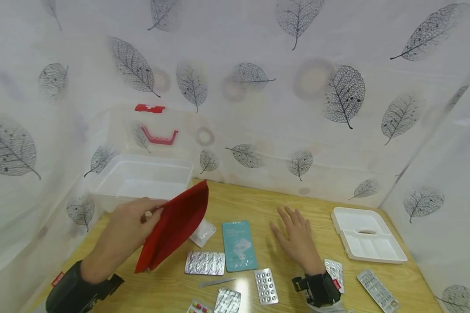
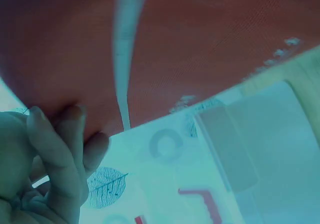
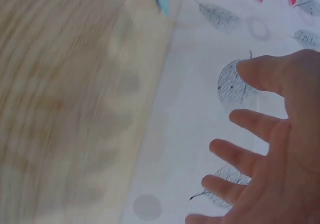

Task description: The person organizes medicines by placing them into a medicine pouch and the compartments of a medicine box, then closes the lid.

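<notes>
My left hand [image 1: 125, 230] pinches the edge of a flat red pouch [image 1: 178, 224], lifted and tilted above the table's left side. In the left wrist view the red pouch [image 2: 210, 49] shows a pale strip across it and small white marks; fingertips bend against its edge. With fingers spread, my right hand [image 1: 295, 241] hovers over the wood and holds nothing. Between the hands lies a teal packet [image 1: 240, 246]. Around it are a silver blister pack [image 1: 205, 263], another blister pack [image 1: 266, 286] and metal tweezers [image 1: 217, 282]. The pouch partly covers a small white packet [image 1: 203, 232].
A white box [image 1: 141, 180] with its clear lid raised and a red handle [image 1: 159, 137] stands back left. At right is a white compartment tray [image 1: 370, 234], with blister packs [image 1: 377, 290] nearer me. Red-and-yellow capsules [image 1: 199, 307] lie at the front. A leaf-print sheet [image 1: 258, 121] encloses the table.
</notes>
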